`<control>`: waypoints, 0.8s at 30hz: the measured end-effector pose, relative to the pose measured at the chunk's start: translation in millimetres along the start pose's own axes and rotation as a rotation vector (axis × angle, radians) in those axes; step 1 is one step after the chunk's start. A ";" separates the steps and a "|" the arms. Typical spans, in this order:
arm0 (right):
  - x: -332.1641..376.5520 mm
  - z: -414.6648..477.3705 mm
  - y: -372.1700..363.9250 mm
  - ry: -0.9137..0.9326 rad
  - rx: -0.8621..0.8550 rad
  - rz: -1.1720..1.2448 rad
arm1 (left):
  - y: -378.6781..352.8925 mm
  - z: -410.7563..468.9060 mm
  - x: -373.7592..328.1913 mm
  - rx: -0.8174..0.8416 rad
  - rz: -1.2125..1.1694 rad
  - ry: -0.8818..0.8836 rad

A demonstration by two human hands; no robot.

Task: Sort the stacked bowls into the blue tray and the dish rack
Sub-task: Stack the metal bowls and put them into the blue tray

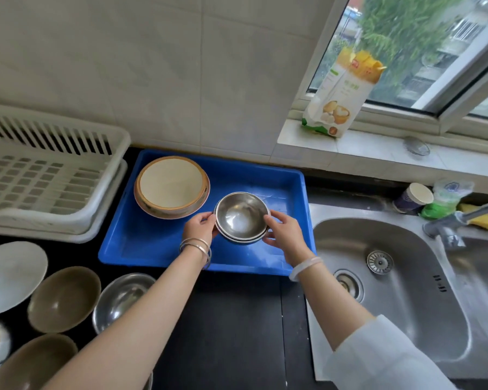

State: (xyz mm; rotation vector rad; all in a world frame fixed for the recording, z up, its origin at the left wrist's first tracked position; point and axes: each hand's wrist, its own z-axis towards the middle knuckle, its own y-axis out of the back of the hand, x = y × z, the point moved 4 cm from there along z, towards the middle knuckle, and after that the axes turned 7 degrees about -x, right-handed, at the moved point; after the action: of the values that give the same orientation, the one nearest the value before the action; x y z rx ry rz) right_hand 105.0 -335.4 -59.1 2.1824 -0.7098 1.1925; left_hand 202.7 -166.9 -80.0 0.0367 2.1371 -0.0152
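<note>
Between both hands [200, 227] [285, 231]: stacked steel bowls [241, 216].

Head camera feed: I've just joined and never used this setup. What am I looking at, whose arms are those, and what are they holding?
There is no machine here. One wide-angle camera on a person's head looks down at a kitchen counter. The left hand and right hand grip opposite rims of a small stack of steel bowls over the blue tray. In the tray's far left corner sits a cream bowl on a plate. The white dish rack at left holds nothing visible. More unsorted bowls wait at lower left, and a steel sink is at right.
</note>
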 end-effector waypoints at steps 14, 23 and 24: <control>-26.4 66.9 -25.1 -0.074 -0.019 0.077 | -29.3 49.4 26.0 0.014 -0.178 0.149; -20.4 87.7 -38.8 -0.095 -0.030 0.165 | -46.5 51.0 30.4 0.002 -0.410 0.206; -19.0 89.7 -39.9 -0.094 -0.034 0.168 | -49.3 50.4 30.5 0.024 -0.428 0.204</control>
State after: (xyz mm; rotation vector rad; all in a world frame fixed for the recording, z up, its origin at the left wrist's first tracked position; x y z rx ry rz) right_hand 174.5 -364.4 -124.9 2.1968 -0.9624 1.1563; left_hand 227.2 -216.9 -132.9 -0.4208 2.3101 -0.2994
